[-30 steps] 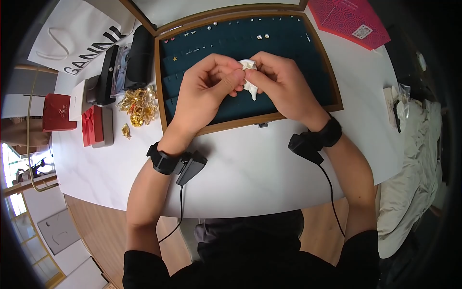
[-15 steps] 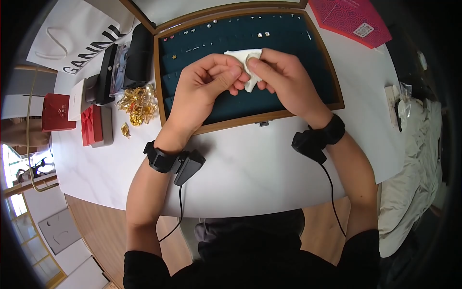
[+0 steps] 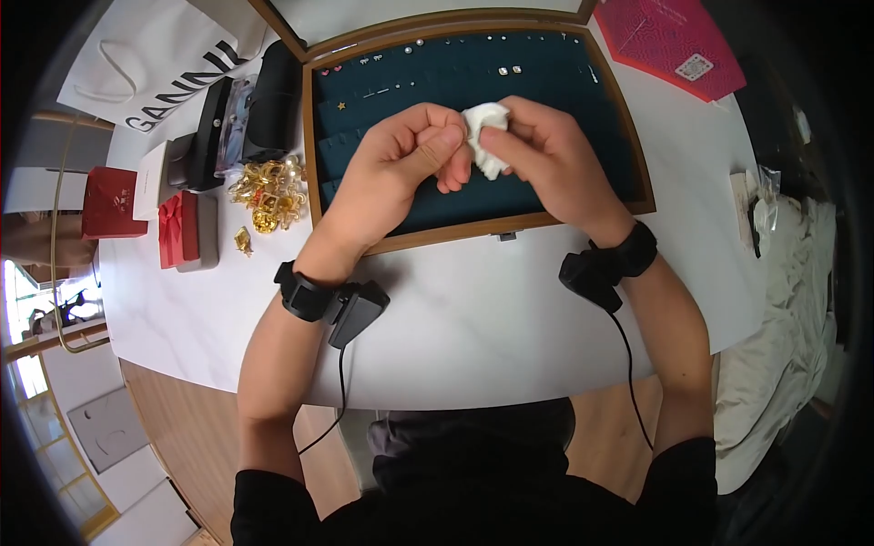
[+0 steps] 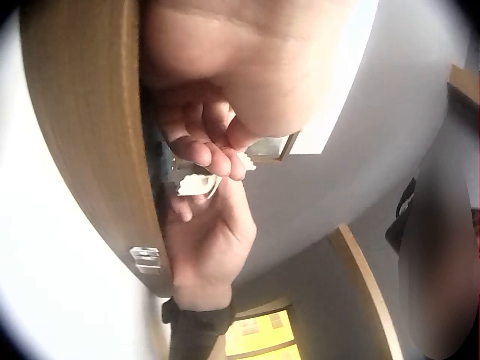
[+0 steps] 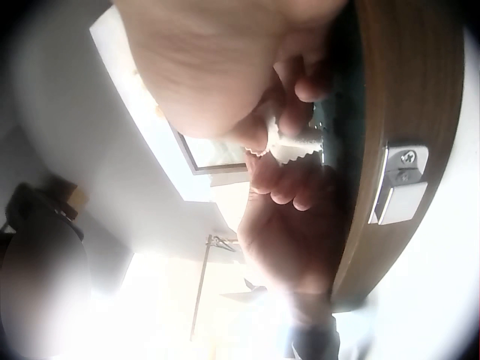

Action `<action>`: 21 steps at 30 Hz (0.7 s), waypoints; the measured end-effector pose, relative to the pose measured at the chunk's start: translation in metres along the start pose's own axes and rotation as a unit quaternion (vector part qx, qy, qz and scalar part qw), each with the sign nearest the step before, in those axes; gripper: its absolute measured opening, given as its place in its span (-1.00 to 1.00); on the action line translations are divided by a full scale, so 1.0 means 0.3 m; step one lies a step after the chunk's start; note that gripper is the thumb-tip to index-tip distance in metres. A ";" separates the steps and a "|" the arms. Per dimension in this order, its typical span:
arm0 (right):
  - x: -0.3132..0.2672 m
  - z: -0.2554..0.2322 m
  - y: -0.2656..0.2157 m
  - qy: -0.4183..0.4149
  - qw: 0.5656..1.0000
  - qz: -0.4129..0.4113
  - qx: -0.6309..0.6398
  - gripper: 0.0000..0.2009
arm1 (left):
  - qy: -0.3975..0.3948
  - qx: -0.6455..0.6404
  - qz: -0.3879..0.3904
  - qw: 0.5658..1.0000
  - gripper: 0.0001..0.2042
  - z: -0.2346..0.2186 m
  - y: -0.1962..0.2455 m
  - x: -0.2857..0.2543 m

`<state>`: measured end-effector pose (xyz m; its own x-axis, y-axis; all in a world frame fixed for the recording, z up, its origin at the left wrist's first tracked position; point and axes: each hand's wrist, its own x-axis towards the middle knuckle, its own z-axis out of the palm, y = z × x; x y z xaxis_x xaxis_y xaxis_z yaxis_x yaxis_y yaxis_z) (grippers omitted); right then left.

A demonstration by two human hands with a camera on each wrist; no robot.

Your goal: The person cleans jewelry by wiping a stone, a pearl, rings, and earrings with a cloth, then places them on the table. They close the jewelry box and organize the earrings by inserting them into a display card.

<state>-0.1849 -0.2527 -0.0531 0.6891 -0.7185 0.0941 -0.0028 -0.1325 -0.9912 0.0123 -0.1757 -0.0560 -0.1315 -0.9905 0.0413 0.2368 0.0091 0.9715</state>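
Cloth in right-hand pinch above the near part of an open display case; left fingertips at its left edge

Head view: a white cloth point(image 3: 485, 120) is above the teal lining point(image 3: 455, 206) of a wooden case point(image 3: 444, 237). This view alone gives the layout: small earrings on the far part of the lining, among them a square pair point(image 3: 510, 70), with a star-shaped piece point(image 3: 341, 106) at left. Left of the case: a pile of gold jewellery point(image 3: 269, 196), with one gold piece point(image 3: 243, 240) just nearer.

Both wrist views add the cloth's zigzag-cut edge, not distinct from above. The right wrist view also resolves the metal latch point(image 5: 401, 185) and its screw on the near rim; from above it is only a small dark shape.

Right hand point(image 3: 557, 166): clamped on the cloth, thumb on the near face, fingers behind. Left hand point(image 3: 390, 175): fingers curled, thumb tip brought to the index finger, right beside the cloth. Whether it pinches a cloth edge or some small piece cannot be told; the fingers cover the spot.

Cloth: matt white, crumpled, bunched at the far end, a loose folded tail hanging toward the near side. Any item inside the folds: cannot tell.
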 end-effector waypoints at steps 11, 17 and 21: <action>0.006 -0.005 0.004 0.019 0.999 0.004 -0.030 -0.78 | 0.157 0.645 -0.202 0.720 -0.86 -0.316 0.352 -0.159; 0.008 -0.006 0.012 0.020 0.999 0.010 -0.038 -0.78 | 0.166 0.665 -0.244 0.687 -0.85 -0.362 0.313 -0.140; 0.007 -0.007 0.006 0.015 0.999 0.007 -0.042 -0.78 | 0.182 0.703 -0.294 0.622 -0.81 -0.322 0.311 -0.125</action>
<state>-0.1850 -0.2560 -0.0546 0.6669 -0.7404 0.0844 -0.0732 -0.1777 -0.9814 0.1322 -0.1509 0.0105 0.4893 -0.8428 -0.2241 -0.8580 -0.5113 0.0495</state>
